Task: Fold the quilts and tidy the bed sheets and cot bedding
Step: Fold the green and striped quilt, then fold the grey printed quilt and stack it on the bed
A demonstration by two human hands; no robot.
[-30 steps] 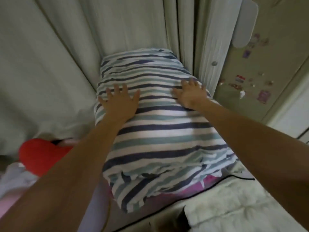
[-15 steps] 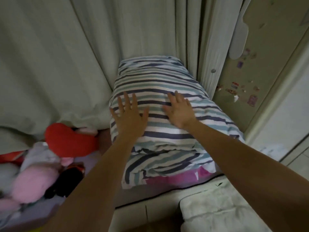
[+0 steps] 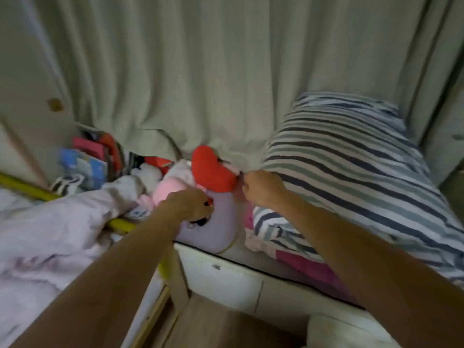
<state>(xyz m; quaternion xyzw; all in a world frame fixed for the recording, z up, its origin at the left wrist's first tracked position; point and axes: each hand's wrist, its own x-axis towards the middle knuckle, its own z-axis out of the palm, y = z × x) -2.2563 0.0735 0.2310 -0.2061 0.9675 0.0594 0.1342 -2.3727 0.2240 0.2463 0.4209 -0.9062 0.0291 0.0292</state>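
From the head view, the folded blue-and-white striped quilt (image 3: 351, 172) lies stacked at the bed's right end. The left hand (image 3: 188, 204) curls into the lilac plush toy (image 3: 213, 229); the right hand (image 3: 261, 188), fingers curled, grips something unclear beside the red heart-shaped cushion (image 3: 213, 169). Clearing toys seems underway; next, probably shifting them aside.

Dim, soft light; motion blur, wide-angle edge distortion.

No text, label or number is showing legibly; the books (image 3: 85, 164) at far left are blurring.
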